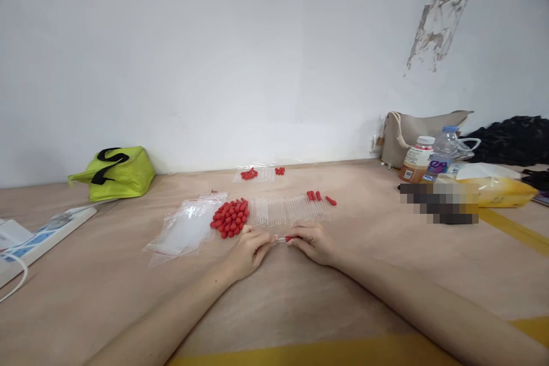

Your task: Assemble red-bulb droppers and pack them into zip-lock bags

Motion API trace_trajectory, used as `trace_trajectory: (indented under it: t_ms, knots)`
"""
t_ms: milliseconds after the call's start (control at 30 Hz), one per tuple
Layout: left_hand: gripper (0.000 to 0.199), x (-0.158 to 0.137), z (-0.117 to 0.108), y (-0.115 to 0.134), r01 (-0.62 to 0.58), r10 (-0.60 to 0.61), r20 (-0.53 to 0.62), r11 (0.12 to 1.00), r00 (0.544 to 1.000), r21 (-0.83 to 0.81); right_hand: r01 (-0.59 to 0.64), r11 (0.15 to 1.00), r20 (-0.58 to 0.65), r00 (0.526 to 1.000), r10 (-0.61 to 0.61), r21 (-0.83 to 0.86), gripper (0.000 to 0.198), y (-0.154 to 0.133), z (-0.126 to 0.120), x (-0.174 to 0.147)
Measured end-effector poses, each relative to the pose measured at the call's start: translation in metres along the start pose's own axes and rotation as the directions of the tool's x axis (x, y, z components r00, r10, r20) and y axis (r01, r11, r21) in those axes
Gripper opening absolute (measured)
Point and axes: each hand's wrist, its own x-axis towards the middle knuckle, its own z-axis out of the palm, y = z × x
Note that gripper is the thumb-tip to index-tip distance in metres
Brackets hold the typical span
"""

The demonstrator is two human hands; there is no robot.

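Note:
My left hand pinches a thin clear dropper tube near the middle of the table. Closed on a red rubber bulb, my right hand meets the tube's right end. The fingers partly cover the bulb, so how far it sits on the tube is hidden. Just beyond my hands lies a row of clear dropper tubes. A pile of red rubber bulbs borders the row on the left. At its right end are a few red bulbs, and another bulb lies beside them.
Clear zip bags lie left of the pile. By the wall is a bag with tubes and red bulbs. A green bag and a power strip are at left; bottles and a yellow tissue pack at right.

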Motion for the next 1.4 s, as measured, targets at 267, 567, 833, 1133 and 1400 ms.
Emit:
trace_trajectory:
  t_ms: [267, 567, 833, 1133, 1400]
  knots:
    - [0.026, 0.002, 0.003, 0.002, -0.020, 0.020, 0.005, 0.999, 1.000, 0.029, 0.038, 0.990, 0.067, 0.997, -0.029, -0.139, 0.019, -0.004, -0.002, 0.001]
    - [0.026, 0.003, 0.006, 0.004, -0.013, 0.012, 0.013, 0.999, 1.000, 0.036, 0.087, 0.980, 0.127, 0.990, -0.064, -0.181, 0.019, 0.000, 0.002, 0.003]
    - [0.019, 0.004, 0.008, 0.004, 0.027, -0.025, -0.060, 0.999, 0.998, 0.027, -0.085, 0.994, 0.023, 0.996, 0.084, 0.069, 0.014, -0.006, -0.003, 0.009]
    - [0.029, 0.001, 0.001, 0.004, 0.155, -0.171, -0.218, 0.984, 0.961, -0.091, -0.340, 0.786, -0.318, 0.777, 0.544, 0.516, 0.040, 0.035, -0.035, 0.033]
    - [0.014, 0.004, 0.001, 0.006, 0.104, -0.107, -0.079, 0.994, 0.991, -0.036, -0.646, 0.759, -0.365, 0.689, 0.626, 0.082, 0.034, 0.101, -0.094, 0.047]
